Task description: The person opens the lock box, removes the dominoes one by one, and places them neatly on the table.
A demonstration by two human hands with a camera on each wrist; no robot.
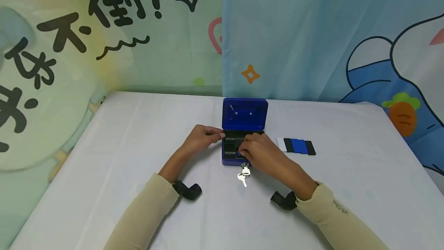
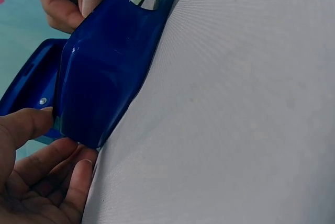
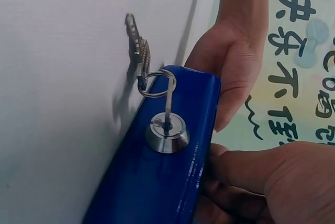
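Observation:
A blue metal cash box (image 1: 230,162) stands with its lid (image 1: 244,114) raised and a black compartment tray (image 1: 229,150) inside. My left hand (image 1: 205,137) holds the box's left side, thumb at the rim and fingers against the outer wall in the left wrist view. Reaching into the front right of the tray, my right hand (image 1: 258,150) has its fingers bent down, with a small blue piece (image 1: 239,154) showing at the fingertips. Most of that piece is hidden by the hand. A key sits in the front lock (image 3: 167,132), and more keys (image 1: 244,174) hang from its ring.
To the right of the box, a row of overlapping flat cards (image 1: 299,146) in white, black and blue lies on the white tablecloth (image 1: 156,126). Printed curtains (image 1: 284,30) hang behind the table. Black straps (image 1: 187,190) sit at both wrists.

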